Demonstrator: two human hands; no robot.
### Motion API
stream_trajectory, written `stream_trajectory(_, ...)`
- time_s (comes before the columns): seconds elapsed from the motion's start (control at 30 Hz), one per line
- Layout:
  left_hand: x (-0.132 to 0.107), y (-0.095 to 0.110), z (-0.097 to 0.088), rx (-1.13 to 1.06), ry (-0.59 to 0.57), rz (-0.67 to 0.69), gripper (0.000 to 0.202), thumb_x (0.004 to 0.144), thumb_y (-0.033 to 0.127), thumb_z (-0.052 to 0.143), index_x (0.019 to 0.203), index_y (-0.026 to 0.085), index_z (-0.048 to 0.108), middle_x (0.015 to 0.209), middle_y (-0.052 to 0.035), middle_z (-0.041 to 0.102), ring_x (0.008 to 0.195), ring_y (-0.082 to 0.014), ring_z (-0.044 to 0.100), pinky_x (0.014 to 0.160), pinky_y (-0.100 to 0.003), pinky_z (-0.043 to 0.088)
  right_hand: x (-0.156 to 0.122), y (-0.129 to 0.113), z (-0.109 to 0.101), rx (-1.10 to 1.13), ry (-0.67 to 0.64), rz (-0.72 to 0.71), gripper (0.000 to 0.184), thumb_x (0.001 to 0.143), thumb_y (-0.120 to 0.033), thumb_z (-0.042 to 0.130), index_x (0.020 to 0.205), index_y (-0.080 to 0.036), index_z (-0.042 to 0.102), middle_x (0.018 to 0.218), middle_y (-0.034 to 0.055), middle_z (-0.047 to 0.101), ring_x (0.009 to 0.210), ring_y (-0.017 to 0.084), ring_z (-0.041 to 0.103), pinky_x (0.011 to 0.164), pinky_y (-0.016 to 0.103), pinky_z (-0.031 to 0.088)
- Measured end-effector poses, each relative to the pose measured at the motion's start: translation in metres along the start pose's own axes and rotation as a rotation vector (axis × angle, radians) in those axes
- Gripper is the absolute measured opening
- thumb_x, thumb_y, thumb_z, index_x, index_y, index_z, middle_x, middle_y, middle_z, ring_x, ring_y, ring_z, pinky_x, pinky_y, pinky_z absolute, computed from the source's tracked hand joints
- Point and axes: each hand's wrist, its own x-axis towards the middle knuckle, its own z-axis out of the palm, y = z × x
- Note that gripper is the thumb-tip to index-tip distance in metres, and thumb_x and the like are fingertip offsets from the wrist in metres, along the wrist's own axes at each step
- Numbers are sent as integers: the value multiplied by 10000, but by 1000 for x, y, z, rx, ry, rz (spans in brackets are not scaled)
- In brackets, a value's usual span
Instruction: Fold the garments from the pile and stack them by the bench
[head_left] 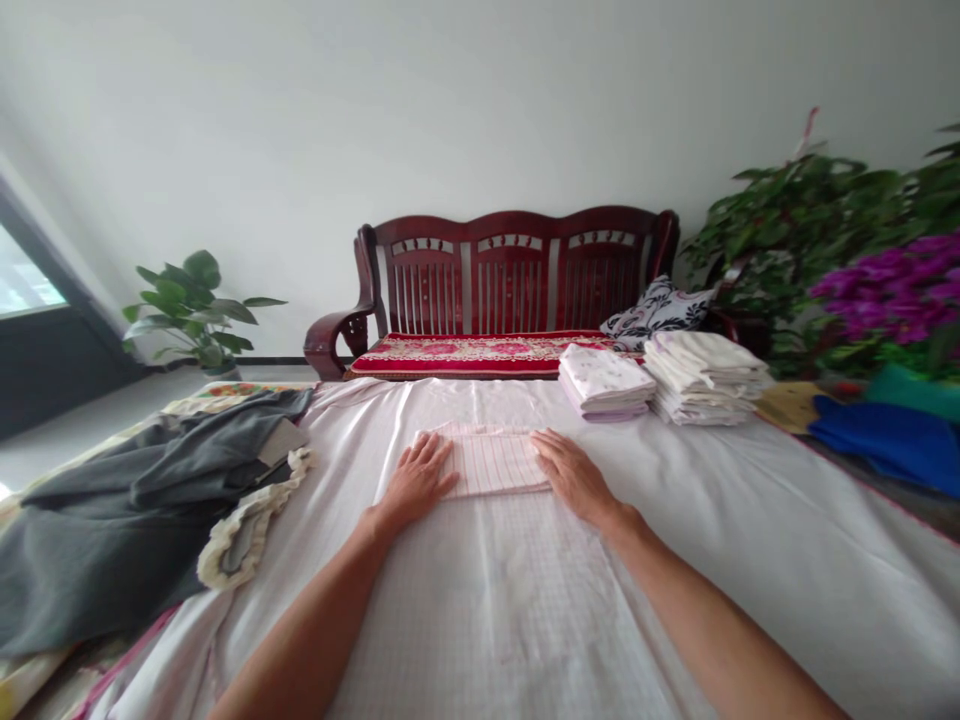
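- left hand (416, 480) and right hand (574, 475) lay flat, released, pressing folded striped cloth (491, 460), frame center
- cloth looked light, soft; best pinched at side edges

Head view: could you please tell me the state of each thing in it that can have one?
Sheet: spread out flat.
Striped cloth: folded, lying flat on the sheet.
Left hand: open, palm down on the cloth's left end.
Right hand: open, palm down on its right end.
Grey garment: unfolded, crumpled.
Frilled cloth: unfolded, bunched.
Flowered stack: folded, piled.
White stack: folded, piled.
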Motion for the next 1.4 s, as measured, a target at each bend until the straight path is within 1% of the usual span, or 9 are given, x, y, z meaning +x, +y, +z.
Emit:
stream_trajectory(0.23, -7, -7, -2, -11, 12, -118, 582, 1026, 463, 342, 1569, 255, 338, 1668, -51, 253, 1519, -320, 259, 1211, -521, 242, -1, 46, -7, 184, 288, 453, 635, 988, -523, 236, 1361, -151, 591, 1386, 163, 623, 1320, 292, 553, 1131, 493, 427)
stream_trajectory(0.3, -6, -7, -2, -1, -4, -119, 598, 1021, 472, 350, 1574, 247, 328, 1671, -58, 242, 1519, -330, 255, 1211, -530, 235, -1, 46, -6, 164, 292, 435, 636, 987, -511, 251, 1395, -129, 557, 1425, 178, 587, 1349, 295, 525, 1148, 496, 405)
stream_trajectory(0.4, -5, -7, -2, 16, -26, -117, 609, 1021, 475, 344, 1581, 238, 312, 1676, -65, 221, 1523, -332, 242, 1217, -528, 215, -1, 36, -3, 40, 249, 249, 581, 1000, -459, 303, 1444, -145, 507, 1517, 153, 502, 1438, 272, 417, 1200, 488, 326)
stream_trajectory(0.6, -6, -7, -4, 30, -43, -119, 622, 1017, 485, 343, 1588, 243, 293, 1679, -65, 202, 1522, -334, 245, 1210, -544, 223, -8, 22, 3, -234, -66, -73, 427, 1018, -329, 343, 1325, -214, 615, 1506, 120, 522, 1445, 242, 404, 1149, 456, 394)
stream_trajectory(0.8, -8, -10, 1, 16, 2, -124, 614, 1010, 477, 366, 1572, 233, 328, 1669, -93, 232, 1518, -330, 262, 1207, -531, 231, -5, 32, 2, -96, 89, 162, 499, 1006, -342, 316, 1426, -173, 529, 1437, 141, 581, 1351, 242, 517, 1108, 437, 445)
stream_trajectory(0.9, -9, -11, 3, 6, 23, -123, 595, 1013, 462, 369, 1562, 232, 344, 1666, -97, 243, 1515, -323, 271, 1206, -517, 235, -3, 34, -2, -6, 187, 273, 455, 964, -343, 371, 1317, -196, 617, 1298, 122, 666, 1235, 251, 597, 1062, 428, 478)
stream_trajectory(1.03, -10, -11, 4, -12, 49, -122, 571, 1018, 453, 368, 1543, 226, 370, 1662, -111, 255, 1500, -316, 310, 1201, -508, 244, -5, 26, -9, 9, 208, 315, 353, 924, -305, 425, 1127, -210, 697, 1129, 92, 706, 1077, 229, 650, 951, 365, 519)
stream_trajectory(1.2, -9, -12, 8, -11, 95, -126, 537, 1022, 443, 373, 1519, 241, 398, 1654, -107, 285, 1488, -278, 339, 1205, -470, 257, -5, 9, -17, -125, 168, 383, 296, 930, -349, 492, 1099, -216, 695, 1002, 72, 712, 975, 246, 639, 853, 362, 498)
stream_trajectory(1.4, -10, -10, 6, -10, 95, -123, 521, 1023, 427, 375, 1501, 222, 409, 1653, -117, 283, 1482, -278, 346, 1204, -477, 254, 0, -3, -15, -262, 201, 254, 302, 867, -252, 570, 1148, -229, 682, 995, 72, 716, 935, 246, 617, 813, 346, 473)
